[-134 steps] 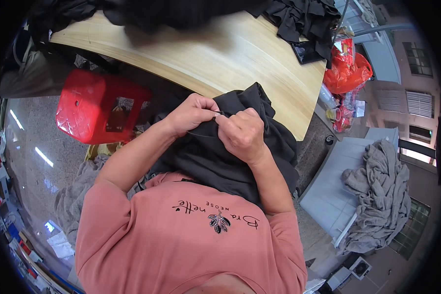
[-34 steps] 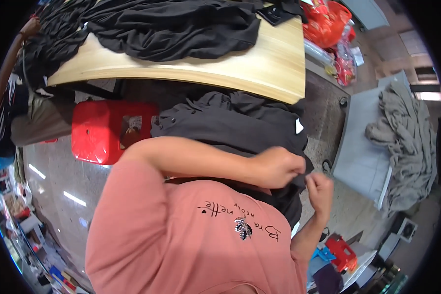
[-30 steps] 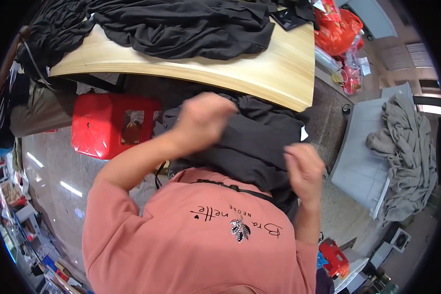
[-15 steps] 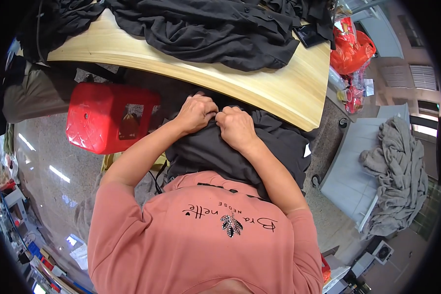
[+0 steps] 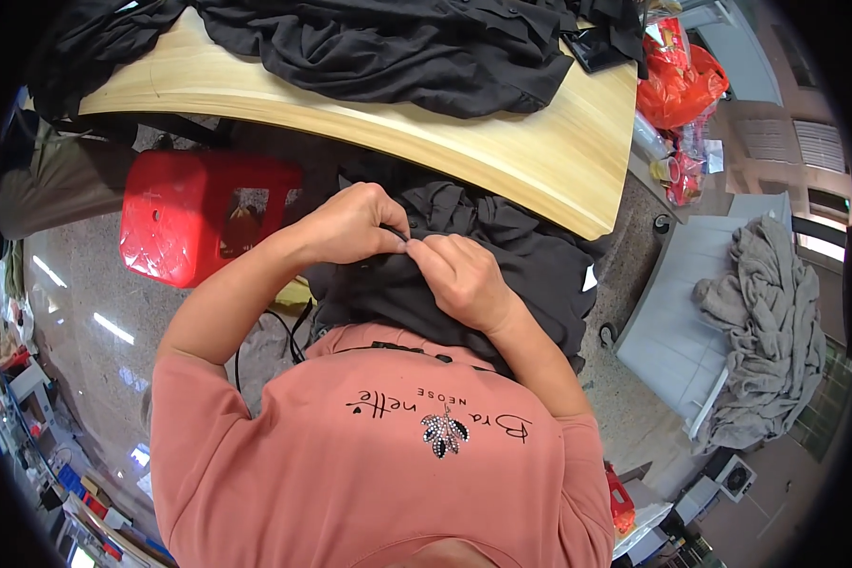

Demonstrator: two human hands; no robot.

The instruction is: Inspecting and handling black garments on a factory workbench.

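Observation:
A black garment (image 5: 530,275) lies bunched across my lap, its folds running under the table's edge. My left hand (image 5: 355,225) is closed, thumb and fingers pinching a bit of the dark cloth. Close against it, my right hand (image 5: 464,282) is closed too, its fingertips meeting the left ones at the same spot. A small button-like dot shows on the cloth near the left fingers. What lies exactly between the fingertips is too small to make out. A small white tag (image 5: 590,277) sticks out at the garment's right side.
The wooden table (image 5: 350,104) ahead bears black shirts (image 5: 398,57) and a dark phone-like slab (image 5: 596,49). At left stands a red plastic stool (image 5: 166,218), beside another person's leg (image 5: 62,185). Rightward are a red bag (image 5: 682,90) and grey cloth (image 5: 762,331) on a wheeled cart (image 5: 663,312).
Both hands have come nearer to my body, lifting the pinched cloth back from the table's edge. More of the garment's bunched folds now show beyond my fingers.

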